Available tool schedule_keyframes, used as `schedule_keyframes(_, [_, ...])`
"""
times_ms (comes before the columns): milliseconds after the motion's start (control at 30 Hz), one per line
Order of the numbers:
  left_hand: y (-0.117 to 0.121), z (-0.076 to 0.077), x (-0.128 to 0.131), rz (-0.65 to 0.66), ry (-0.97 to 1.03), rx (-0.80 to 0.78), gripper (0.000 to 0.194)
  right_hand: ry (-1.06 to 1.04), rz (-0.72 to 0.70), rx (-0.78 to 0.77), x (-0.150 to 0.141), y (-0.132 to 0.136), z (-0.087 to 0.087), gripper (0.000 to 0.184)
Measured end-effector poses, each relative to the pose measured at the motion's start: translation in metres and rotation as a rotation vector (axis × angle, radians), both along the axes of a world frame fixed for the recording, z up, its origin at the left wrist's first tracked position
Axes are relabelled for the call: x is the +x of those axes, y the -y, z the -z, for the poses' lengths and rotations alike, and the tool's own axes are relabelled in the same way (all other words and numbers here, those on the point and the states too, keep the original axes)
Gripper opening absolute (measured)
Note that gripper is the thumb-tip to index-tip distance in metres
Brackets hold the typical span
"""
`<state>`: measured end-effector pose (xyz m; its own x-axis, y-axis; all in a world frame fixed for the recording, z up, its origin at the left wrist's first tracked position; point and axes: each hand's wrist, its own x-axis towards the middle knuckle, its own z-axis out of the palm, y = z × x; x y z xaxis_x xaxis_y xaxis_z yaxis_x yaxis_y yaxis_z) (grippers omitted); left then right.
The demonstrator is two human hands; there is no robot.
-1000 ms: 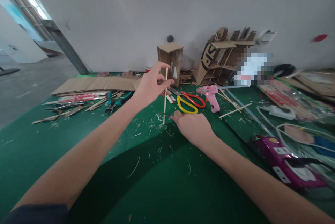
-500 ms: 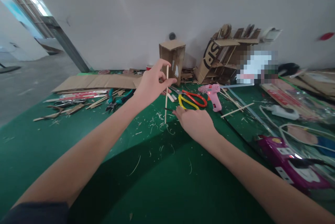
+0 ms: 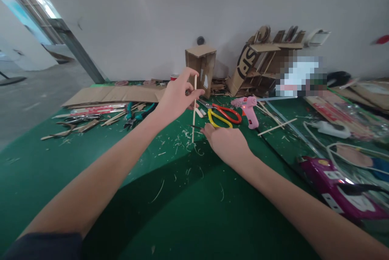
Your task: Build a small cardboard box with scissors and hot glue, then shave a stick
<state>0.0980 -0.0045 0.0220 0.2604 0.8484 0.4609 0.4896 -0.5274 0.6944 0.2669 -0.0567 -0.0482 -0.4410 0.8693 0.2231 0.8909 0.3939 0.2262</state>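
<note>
My left hand pinches a thin wooden stick near its upper part and keeps it nearly upright, the lower end down at the tabletop. In my closed right hand is a slim dark blade, pointing left across the lower part of the stick; its handle is hidden by my fingers. Curled wood shavings lie around the stick's foot. Just behind my right hand are scissors with one red and one yellow handle.
A pink glue gun stands to the right, near a purple power strip. Cardboard structures stand against the wall. Pliers, loose sticks and a long cardboard piece lie at the left on the green table.
The view has shifted very slightly. Both hands, the stick and the blade keep almost the same positions.
</note>
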Motion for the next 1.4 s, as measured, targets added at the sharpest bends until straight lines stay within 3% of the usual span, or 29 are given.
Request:
schedule_keyframes(233, [0.001,-0.001,-0.003,-0.017,-0.027,0.025,0.036,0.057,-0.069,-0.113,-0.001,0.010,0.009,0.034])
schedule_keyframes(467, [-0.001,0.001,-0.002,-0.018,-0.026,0.040,0.036,-0.011,0.011,0.030,0.000,-0.002,0.001,0.041])
schedule_keyframes(700, [-0.003,0.002,-0.005,-0.027,-0.019,0.016,0.035,0.051,-0.059,-0.135,0.000,0.010,0.013,0.036])
schedule_keyframes(967, [-0.001,0.001,-0.001,0.001,0.035,-0.035,0.036,-0.010,0.010,-0.003,0.002,-0.001,0.000,0.041])
schedule_keyframes(1200, [-0.003,0.001,-0.004,0.008,0.045,-0.083,0.035,0.055,-0.057,-0.130,0.003,0.007,0.010,0.037])
schedule_keyframes(1400, [-0.002,0.000,-0.003,0.012,0.049,-0.075,0.035,0.068,-0.077,-0.162,0.003,0.012,0.007,0.036])
